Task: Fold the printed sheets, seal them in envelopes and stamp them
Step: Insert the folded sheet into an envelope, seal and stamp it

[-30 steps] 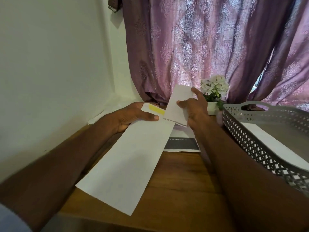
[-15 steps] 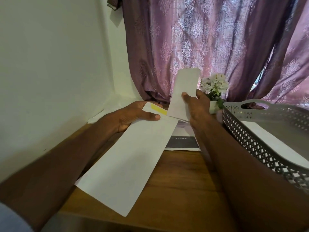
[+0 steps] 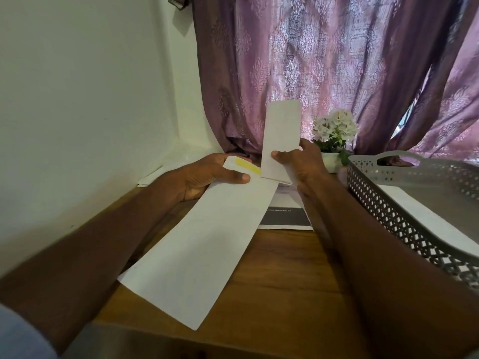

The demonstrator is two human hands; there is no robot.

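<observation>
Gripping the far end of a long white paper envelope [image 3: 202,244], the left hand [image 3: 207,177] is seen in the centre of the frame, thumb pressed on top of the envelope and fingers curled beneath it. A yellow adhesive strip [image 3: 248,165] is visible on the open flap just beside the thumb. The envelope slants from the centre down toward the lower left of the frame, above a brown wooden table [image 3: 285,281].

A narrow folded white sheet [image 3: 281,136] is held nearly upright by the right hand [image 3: 303,167], just right of centre; it is pinched near its lower end between thumb and fingers. The sheet's lower edge sits right at the envelope's open mouth; whether it has entered cannot be told.

A printed sheet with a dark band [image 3: 287,216] is laid flat on the table beneath the hands. At the right edge of the frame a grey perforated plastic basket [image 3: 404,216] is placed, with a white sheet [image 3: 427,221] lying inside it. A small white pot of white flowers [image 3: 334,130] stands behind the right hand, in front of a purple patterned curtain [image 3: 324,60]. More white papers [image 3: 150,177] lie against the pale wall [image 3: 77,99] at centre left.
</observation>
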